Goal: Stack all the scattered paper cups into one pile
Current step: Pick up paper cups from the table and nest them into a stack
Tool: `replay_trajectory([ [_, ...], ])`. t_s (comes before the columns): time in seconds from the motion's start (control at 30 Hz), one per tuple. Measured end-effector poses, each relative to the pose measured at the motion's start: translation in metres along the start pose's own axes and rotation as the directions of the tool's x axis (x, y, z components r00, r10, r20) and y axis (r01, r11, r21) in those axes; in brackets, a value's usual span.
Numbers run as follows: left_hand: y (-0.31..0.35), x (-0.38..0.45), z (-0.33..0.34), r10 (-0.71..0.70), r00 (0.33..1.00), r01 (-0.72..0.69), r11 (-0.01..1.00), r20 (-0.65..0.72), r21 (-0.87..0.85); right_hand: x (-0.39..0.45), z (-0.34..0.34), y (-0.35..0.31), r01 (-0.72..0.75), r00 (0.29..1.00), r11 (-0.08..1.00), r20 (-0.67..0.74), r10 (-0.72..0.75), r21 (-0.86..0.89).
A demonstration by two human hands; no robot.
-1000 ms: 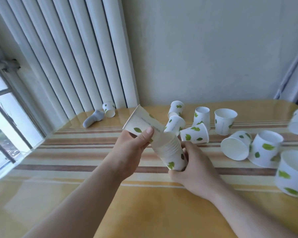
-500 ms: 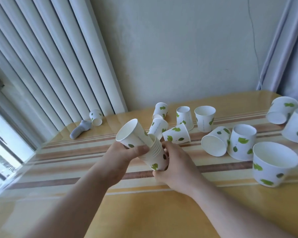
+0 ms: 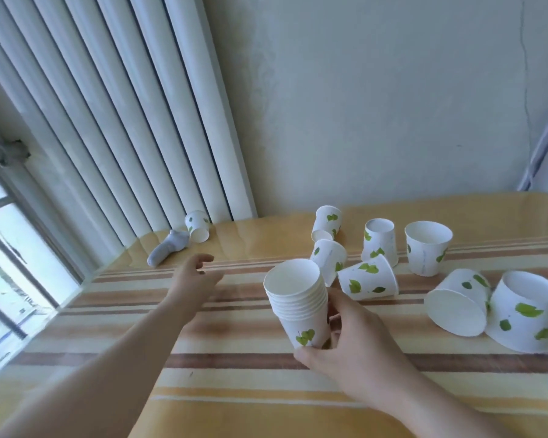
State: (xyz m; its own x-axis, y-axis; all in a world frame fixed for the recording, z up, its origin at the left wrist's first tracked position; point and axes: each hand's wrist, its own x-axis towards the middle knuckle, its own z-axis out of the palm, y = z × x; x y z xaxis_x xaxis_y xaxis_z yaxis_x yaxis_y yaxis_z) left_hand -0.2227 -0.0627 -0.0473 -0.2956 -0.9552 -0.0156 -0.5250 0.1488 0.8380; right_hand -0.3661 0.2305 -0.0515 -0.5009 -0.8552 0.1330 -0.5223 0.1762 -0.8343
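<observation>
Right hand: the right hand (image 3: pixel 351 336) is wrapped around the base of the nested stack (image 3: pixel 299 300), thumb under its foot, holding it tilted with the mouth up and toward the left.
Left hand: the left hand (image 3: pixel 195 275) is empty, fingers loosely spread, arm stretched across the worktop (image 3: pixel 234 390) toward its far left corner.
Likely target: the lone cup (image 3: pixel 197 226) lying on its side at that corner, just beside a grey object (image 3: pixel 167 249).
Done: several cups are nested in the stack, judging by the stacked rims.
Left: a cluster of loose cups (image 3: pixel 374 245) near the far edge, some upright, some tipped or inverted; two bigger-looking ones (image 3: pixel 494 308) at the right edge, plus slivers of others cut off there.
Progress: probably under halfway.
</observation>
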Motion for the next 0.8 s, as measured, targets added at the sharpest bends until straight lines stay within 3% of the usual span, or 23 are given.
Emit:
replay_trajectory([
  [0.17,0.012,0.073,-0.005,-0.001,0.999,0.008,0.988,-0.050,0.152,0.039,0.033,-0.015,0.016,0.998,0.999,0.057,-0.013,-0.046],
  [0.23,0.010,0.098,-0.001,0.026,0.997,-0.005,0.956,-0.071,0.293,0.054,0.055,-0.013,0.043,0.999,0.998,0.028,-0.042,-0.039],
  [0.33,0.009,0.137,0.009,0.194,0.973,-0.063,0.741,-0.124,0.668,0.067,0.076,-0.008,0.062,0.998,0.996,-0.029,-0.064,-0.059],
  [0.4,0.010,0.160,0.012,0.209,0.971,-0.033,0.605,-0.119,0.795,0.073,0.081,-0.002,0.064,0.997,0.995,-0.041,-0.068,-0.076],
  [0.47,0.011,0.179,0.015,0.146,0.983,0.010,0.571,-0.114,0.821,0.074,0.082,0.001,0.045,0.998,0.995,-0.037,-0.048,-0.090],
  [0.6,0.012,0.201,0.023,0.083,0.990,0.040,0.598,-0.111,0.800,0.076,0.084,0.000,0.018,0.999,0.997,-0.045,-0.022,-0.072],
  [0.8,-0.004,0.186,0.028,0.276,0.956,-0.117,0.675,-0.102,0.728,0.077,0.083,0.001,0.004,0.998,0.998,-0.055,-0.008,-0.057],
])
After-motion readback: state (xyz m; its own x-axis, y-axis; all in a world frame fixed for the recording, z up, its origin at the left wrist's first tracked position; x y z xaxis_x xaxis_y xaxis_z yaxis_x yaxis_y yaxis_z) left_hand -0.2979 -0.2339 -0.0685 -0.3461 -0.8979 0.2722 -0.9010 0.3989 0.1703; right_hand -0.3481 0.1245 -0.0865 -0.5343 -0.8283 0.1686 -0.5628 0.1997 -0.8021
